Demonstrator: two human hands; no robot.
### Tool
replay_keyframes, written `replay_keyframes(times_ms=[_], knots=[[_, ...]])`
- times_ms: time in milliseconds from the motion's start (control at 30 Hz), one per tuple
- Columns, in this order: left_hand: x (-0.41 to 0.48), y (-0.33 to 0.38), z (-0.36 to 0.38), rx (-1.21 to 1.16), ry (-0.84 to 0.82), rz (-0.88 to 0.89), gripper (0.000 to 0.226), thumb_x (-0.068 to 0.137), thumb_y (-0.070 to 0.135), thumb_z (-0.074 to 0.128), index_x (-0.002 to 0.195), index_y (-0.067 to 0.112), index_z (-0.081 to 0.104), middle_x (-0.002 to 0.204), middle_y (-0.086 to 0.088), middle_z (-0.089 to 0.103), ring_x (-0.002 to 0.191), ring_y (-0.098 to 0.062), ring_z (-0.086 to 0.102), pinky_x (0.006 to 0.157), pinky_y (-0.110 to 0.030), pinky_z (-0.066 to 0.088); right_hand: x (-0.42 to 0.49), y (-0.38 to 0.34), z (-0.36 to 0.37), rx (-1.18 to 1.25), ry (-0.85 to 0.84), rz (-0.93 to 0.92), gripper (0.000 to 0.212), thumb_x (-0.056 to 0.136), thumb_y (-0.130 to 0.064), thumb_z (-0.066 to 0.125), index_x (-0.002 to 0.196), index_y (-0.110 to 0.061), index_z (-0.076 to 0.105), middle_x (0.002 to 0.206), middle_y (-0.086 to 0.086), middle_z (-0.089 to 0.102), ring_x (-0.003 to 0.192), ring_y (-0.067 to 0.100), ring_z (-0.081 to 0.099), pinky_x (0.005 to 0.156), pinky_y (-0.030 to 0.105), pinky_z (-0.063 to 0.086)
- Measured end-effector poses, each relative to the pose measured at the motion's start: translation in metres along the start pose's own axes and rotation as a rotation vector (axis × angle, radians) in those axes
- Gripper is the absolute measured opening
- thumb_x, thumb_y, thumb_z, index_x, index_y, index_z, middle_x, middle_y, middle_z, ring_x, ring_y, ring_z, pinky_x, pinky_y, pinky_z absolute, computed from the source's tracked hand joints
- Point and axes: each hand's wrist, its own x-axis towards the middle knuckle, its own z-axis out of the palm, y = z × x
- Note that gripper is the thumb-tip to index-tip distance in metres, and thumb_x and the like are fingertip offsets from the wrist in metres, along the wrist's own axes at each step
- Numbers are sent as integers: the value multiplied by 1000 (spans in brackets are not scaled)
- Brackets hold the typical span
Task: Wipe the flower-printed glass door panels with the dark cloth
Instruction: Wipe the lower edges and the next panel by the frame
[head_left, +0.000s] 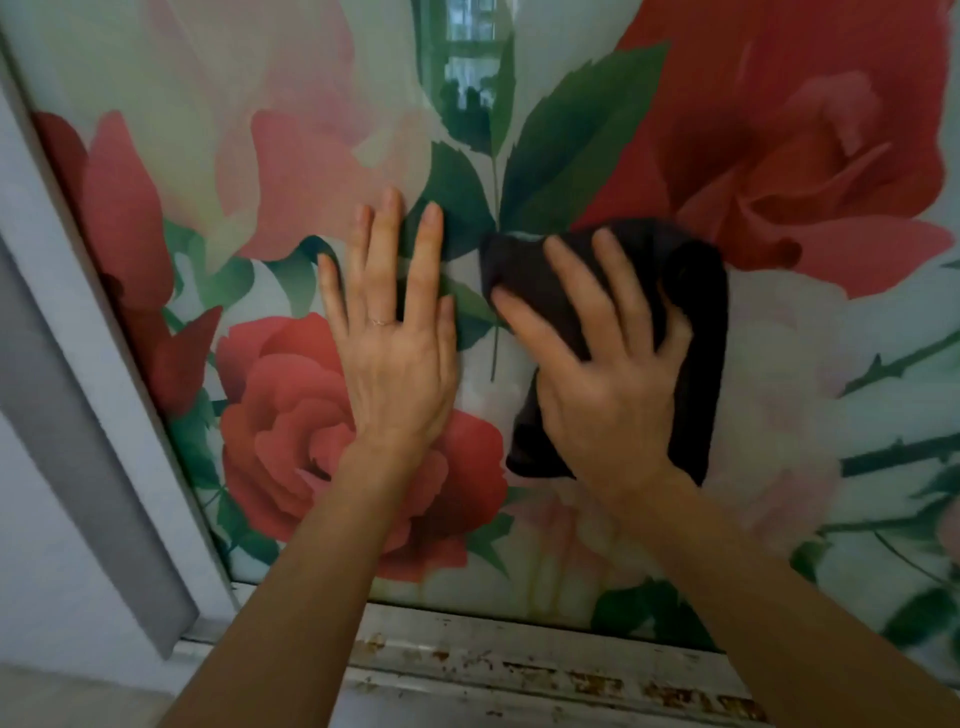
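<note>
We see both bare hands up on the flower-printed glass door panel (779, 374), shot from the head view. Left hand (395, 364) lies flat on the glass, fingers straight and slightly fanned, thumb alongside. Its grip is fully open and holds nothing, and there is a thin ring (382, 322) on one finger. It sits over the green leaves (457, 197) and the top edge of the lower red rose (291, 415).

Right hand (597, 384) is just beside the left, not touching it, and is a bit motion-blurred. It presses the dark cloth (691, 280) against the glass with the fingers spread wide over the fabric. The outer fingers bend a little into it, but the grip is open and flat, not clenched round the cloth. The cloth is bunched under the palm and sticks out above the fingertips, to the right, and below the wrist. It sits mid-panel, between the leaf cluster and the big red rose (779, 135) at upper right, touching the glass.

A pale door frame (78, 322) runs diagonally down the left side. A white bottom rail (519, 660) under the panel shows rust-coloured spots. A window reflection (467, 41) shows in the glass at top centre. Both forearms are bare and come in from the bottom
</note>
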Motion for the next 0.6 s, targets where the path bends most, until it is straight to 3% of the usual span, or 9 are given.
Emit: replay_keyframes(times_ms=[133,267,500,600], knots=[[-3,-4,-4,-16,-23,18,48,105,8,43,152,7,35,157,-23,33,148,-38,27,123,-55,11,-63,-8,-3,67,-214,-234,52,94,-11,64,140,-35,61,157,0,40,151,18,31,83,40,38],[-4,-7,-8,-14,-33,23,50,103,4,44,153,9,35,158,-21,33,149,-36,25,123,-54,12,-70,-7,-8,107,-316,-260,50,101,-8,46,141,-34,59,160,0,34,154,15,22,88,42,36],[-11,-19,-13,-2,-33,-10,51,105,5,43,154,13,32,159,-20,32,150,-36,23,123,-56,14,23,-9,3,45,11,93,36,107,-15,48,133,-30,67,149,7,54,144,28,44,109,49,30],[-12,-19,-11,-1,-24,-12,50,106,7,42,154,14,31,159,-19,32,150,-35,23,123,-54,12,29,-18,10,-7,83,114,35,108,-16,48,131,-32,68,146,5,57,140,29,49,107,50,34]])
